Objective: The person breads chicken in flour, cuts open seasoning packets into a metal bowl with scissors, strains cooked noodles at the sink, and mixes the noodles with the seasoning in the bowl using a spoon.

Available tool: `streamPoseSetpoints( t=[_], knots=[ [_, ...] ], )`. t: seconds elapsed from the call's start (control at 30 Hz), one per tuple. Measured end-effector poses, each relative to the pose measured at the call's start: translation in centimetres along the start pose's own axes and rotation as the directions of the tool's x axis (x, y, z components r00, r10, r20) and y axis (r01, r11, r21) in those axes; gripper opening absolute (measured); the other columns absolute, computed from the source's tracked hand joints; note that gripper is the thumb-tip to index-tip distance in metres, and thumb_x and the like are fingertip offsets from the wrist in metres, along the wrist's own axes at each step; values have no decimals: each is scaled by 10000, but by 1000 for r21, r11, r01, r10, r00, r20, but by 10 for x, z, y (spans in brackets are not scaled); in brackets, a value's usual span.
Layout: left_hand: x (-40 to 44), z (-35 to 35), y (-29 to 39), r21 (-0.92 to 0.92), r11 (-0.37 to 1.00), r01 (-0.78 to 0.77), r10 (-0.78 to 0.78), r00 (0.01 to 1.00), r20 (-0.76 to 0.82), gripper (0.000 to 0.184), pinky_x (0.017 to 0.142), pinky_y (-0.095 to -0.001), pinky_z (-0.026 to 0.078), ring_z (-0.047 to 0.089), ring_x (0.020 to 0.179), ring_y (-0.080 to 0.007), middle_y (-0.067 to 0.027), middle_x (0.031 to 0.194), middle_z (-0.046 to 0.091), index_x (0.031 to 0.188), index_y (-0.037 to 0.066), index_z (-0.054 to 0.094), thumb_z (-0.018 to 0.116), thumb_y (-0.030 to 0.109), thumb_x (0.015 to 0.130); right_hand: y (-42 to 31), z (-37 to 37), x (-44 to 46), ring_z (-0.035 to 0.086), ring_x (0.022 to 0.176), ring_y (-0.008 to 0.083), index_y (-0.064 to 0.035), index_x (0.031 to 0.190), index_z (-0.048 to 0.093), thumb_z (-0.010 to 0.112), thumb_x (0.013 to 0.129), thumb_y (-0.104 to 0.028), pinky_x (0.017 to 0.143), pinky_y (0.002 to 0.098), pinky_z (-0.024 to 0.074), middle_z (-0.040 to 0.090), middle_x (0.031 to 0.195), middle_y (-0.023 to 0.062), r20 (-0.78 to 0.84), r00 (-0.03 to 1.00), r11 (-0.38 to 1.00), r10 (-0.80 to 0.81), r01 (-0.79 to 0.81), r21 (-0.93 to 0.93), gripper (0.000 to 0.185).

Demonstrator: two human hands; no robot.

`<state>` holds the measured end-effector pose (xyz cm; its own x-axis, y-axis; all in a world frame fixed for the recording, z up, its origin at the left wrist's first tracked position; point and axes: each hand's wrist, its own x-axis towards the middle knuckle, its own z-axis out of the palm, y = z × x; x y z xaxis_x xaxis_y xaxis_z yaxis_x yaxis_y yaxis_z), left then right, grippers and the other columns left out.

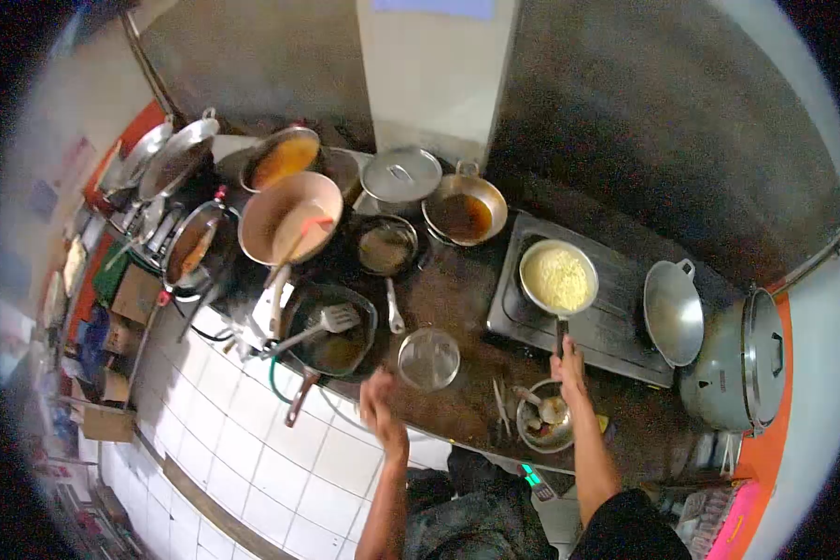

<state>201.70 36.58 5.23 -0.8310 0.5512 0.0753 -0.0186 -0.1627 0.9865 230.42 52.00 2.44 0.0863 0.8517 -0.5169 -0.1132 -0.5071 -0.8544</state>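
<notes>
My right hand [571, 367] is closed around the black handle of a small pan [559, 276] on the left part of the gas stove [616, 338]. Pale yellow food fills the pan. My left hand [380, 406] is over the counter's front edge, its fingers curled and slightly blurred; whether it holds anything is hard to make out. Just beyond it lies a round mesh strainer [429, 359]. Near my right forearm, a metal bowl [544, 416] holds utensils, with tongs [502, 408] beside it.
A square black pan [329, 329] with a slotted spatula [339, 318] stands left, its handle over the edge. Behind are a deep pot [290, 218], a small black pan [387, 245], a lidded pot [400, 175] and a sauce pan [464, 210]. Right: an empty wok [673, 313] and a large pot [719, 373].
</notes>
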Motion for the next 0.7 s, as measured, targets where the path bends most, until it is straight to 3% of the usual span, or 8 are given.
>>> streamPoseSetpoints(
  t=[0.1,0.17,0.23,0.3,0.4,0.43,0.53,0.7],
  knots=[
    [-50,-101,17,269,949,-163,146,986,81,371,847,-328,440,565,900,-200,-128,929,609,868,-15,567,357,275,966,14,-5,-31,276,347,54,-71,827,508,449,887,-520,333,221,191,362,485,-45,41,999,970,-34,43,-239,457],
    [-62,-168,50,494,763,-416,327,909,260,397,865,-367,433,575,787,-186,-112,856,597,883,-12,548,337,315,966,14,10,-72,276,340,57,-71,815,511,451,881,-531,328,220,190,363,484,-43,82,996,974,-17,35,-224,468],
    [-88,-239,60,307,945,-111,115,993,6,358,729,-313,481,570,740,-168,-101,802,585,847,2,539,361,292,958,10,33,-117,276,334,60,-72,803,513,454,874,-543,323,219,188,364,483,-40,121,992,980,-24,47,-191,480],
    [-117,-325,57,129,989,67,-24,949,-313,301,561,-264,446,528,661,-149,-85,741,549,777,17,524,390,235,936,16,55,-164,287,333,61,-75,789,516,454,871,-548,320,217,192,359,478,-37,222,975,966,26,33,-257,484],
    [-143,-444,97,430,901,58,150,888,-434,317,524,-279,354,431,579,-133,-60,682,484,667,25,469,365,206,906,26,103,-240,275,329,56,-76,803,502,447,880,-536,313,216,198,367,485,-28,346,936,957,63,41,-287,469],
    [-161,-496,85,667,724,177,179,885,-429,275,579,-286,384,463,636,-152,-84,780,521,823,-11,553,354,162,902,32,120,-270,273,329,55,-76,806,495,442,886,-526,310,218,200,371,488,-25,409,907,945,105,38,-326,461],
    [-161,-553,150,509,859,45,248,835,-492,409,666,-277,425,511,761,-174,-115,1024,529,1275,-11,430,363,105,888,65,180,-354,288,337,50,-74,805,483,444,889,-517,311,211,209,382,496,-23,523,841,919,142,84,-385,452],
    [-119,-694,192,557,827,74,373,669,-642,312,648,-279,439,537,887,-190,-140,1140,514,1141,-5,529,394,160,913,132,302,-465,307,359,50,-42,827,506,427,921,-447,320,206,214,384,506,-23,686,621,872,378,10,-489,423]
  ],
)
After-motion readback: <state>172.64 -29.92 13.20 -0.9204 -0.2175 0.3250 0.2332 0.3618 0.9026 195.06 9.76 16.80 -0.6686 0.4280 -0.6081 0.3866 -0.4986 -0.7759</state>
